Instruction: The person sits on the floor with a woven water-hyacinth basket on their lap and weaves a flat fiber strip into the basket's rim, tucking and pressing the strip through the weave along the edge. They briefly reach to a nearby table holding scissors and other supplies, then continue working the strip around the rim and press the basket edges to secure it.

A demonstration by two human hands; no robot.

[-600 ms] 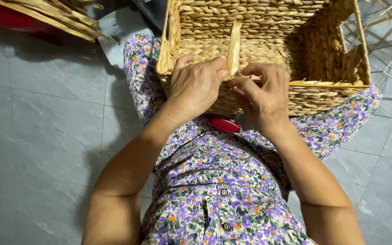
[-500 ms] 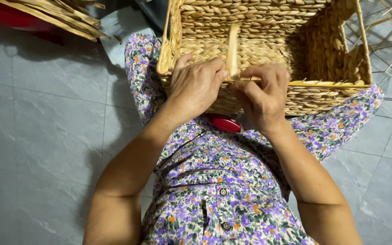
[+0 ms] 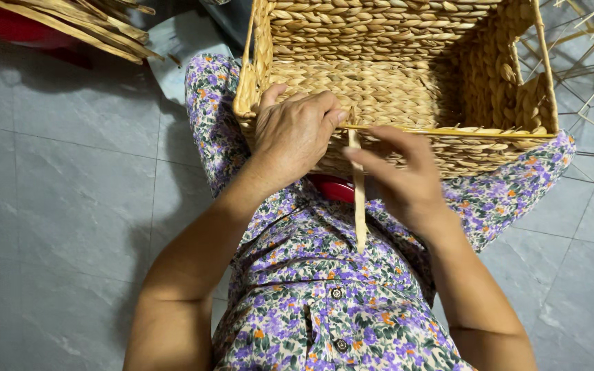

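We find one rectangular woven straw basket (image 3: 407, 75) propped on the lap, near rim towards us. The left hand (image 3: 295, 134) clamps that rim, apparently to steady it. The right hand (image 3: 407, 180) pinches one flat pale straw strip (image 3: 359, 196), hanging down from the rim.

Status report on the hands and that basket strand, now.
Left hand clamped on the woven basket rim. Right hand pinching the loose straw strand, which hangs down over the lap. Nothing blocking either hand.
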